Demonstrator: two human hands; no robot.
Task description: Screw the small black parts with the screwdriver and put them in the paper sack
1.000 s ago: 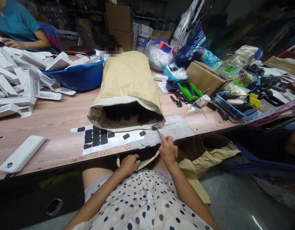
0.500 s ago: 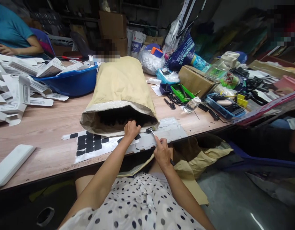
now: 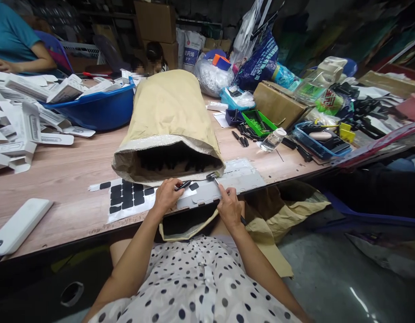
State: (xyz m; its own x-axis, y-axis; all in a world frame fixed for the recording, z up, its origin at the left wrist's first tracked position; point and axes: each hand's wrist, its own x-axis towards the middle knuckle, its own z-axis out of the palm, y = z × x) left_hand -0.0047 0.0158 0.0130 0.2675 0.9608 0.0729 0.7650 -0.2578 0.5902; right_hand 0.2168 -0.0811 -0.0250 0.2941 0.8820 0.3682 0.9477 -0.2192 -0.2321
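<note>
Between the fingers of my left hand [image 3: 167, 194] is a small black part [image 3: 183, 185], too small to name exactly. This hand is closed, just in front of the mouth of a big tan paper sack [image 3: 174, 107] lying on the table. Dark pieces fill the shadow inside the sack. My right hand [image 3: 230, 207] grips the handle of a small hammer [image 3: 213, 176], its head over a grey board [image 3: 224, 186] at the table edge. Under and beside my left hand lies a white sheet with black rounded squares [image 3: 126, 197].
A blue basin [image 3: 96, 107] and a heap of white boxes [image 3: 19, 121] stand left, a white power bank [image 3: 20, 224] nearer. To the right are a green tray [image 3: 259, 122], a clear bottle [image 3: 273, 140] and a blue basket [image 3: 320, 141]. A co-worker [image 3: 20, 40] sits far left.
My left hand has come out of the sack's mouth toward me and left, now with a small black part in it. My right hand keeps the hammer almost in place.
</note>
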